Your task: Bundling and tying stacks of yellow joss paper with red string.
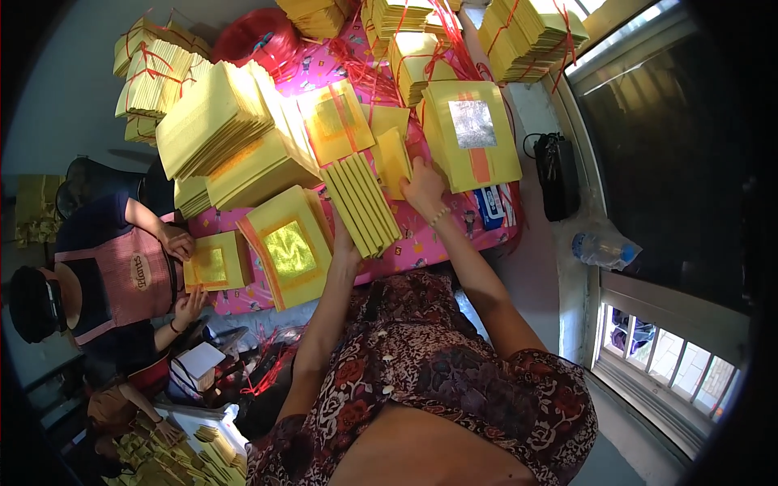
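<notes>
My right hand rests on a small yellow paper packet, fingers curled over its lower edge. Just left of it lies a row of several thin yellow paper bundles, standing on edge. My left hand touches the lower end of that row, mostly hidden behind it. A yellow stack with a gold foil square lies left of my left hand. A larger yellow stack with a silver foil square sits right of my right hand.
Tall stacks of yellow paper and bundles tied with red string crowd the pink patterned table. At the left, another person's hands hold a gold-foil stack. A black pouch and plastic bottle lie on the right ledge.
</notes>
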Available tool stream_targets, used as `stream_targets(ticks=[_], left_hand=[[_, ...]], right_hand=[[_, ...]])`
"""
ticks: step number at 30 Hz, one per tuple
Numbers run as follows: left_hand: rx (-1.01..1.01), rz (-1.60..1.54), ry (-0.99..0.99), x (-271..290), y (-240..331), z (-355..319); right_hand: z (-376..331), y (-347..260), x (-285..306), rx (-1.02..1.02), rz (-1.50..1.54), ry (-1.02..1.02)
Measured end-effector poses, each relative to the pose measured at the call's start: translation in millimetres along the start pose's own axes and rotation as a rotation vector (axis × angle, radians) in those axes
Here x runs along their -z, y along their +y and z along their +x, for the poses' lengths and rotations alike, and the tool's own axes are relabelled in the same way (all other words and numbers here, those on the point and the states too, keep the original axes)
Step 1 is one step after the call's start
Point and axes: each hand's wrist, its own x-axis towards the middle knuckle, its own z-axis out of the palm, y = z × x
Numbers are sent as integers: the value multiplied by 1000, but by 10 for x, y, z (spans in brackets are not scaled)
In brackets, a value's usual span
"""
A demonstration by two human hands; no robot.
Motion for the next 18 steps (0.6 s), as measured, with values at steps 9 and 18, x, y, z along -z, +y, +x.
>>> stream_targets(ticks=[9, 18], left_hand=[[-39, 270, 21, -148, -119, 61], [64, 209, 38, 41, -190, -92]], right_hand=[[-753, -371, 1257, 112, 487, -107], [-896, -385, 1137, 314, 565, -213]])
